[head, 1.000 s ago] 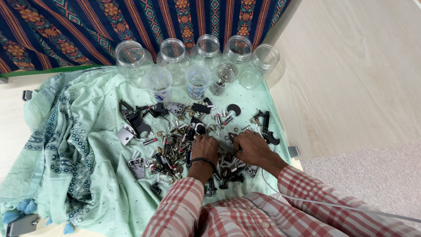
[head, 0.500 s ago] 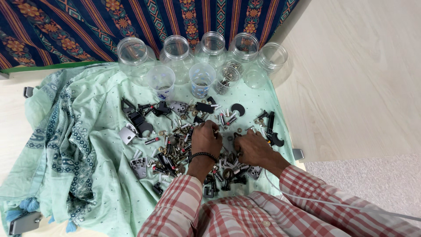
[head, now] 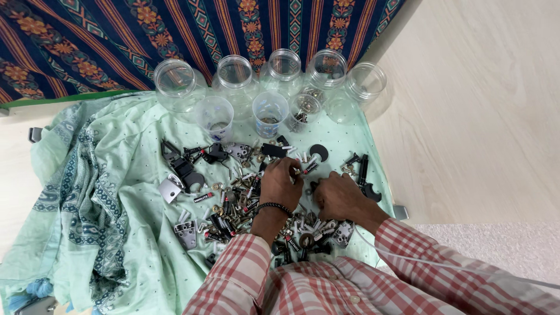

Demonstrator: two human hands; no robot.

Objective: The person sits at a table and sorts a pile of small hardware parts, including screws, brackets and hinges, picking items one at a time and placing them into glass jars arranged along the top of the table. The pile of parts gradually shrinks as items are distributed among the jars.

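Note:
A heap of small metal parts (head: 233,201), screws, washers, brackets and black pieces, lies on a pale green cloth (head: 134,192). My left hand (head: 281,182) rests on the middle of the heap, fingers curled down among the pieces near a small white-tipped part. My right hand (head: 341,197) lies just to its right, palm down, fingers bent into the parts. What either hand pinches is hidden under the fingers. A dark bead bracelet sits on my left wrist.
Several clear plastic jars (head: 283,67) stand in a row behind the heap, with two small cups (head: 214,115) in front; one jar (head: 304,109) holds metal bits. A patterned dark curtain (head: 116,41) hangs behind. Pale floor (head: 478,116) is at right.
Both hands have moved a little farther up the heap, toward the jars. The view has shifted slightly downward.

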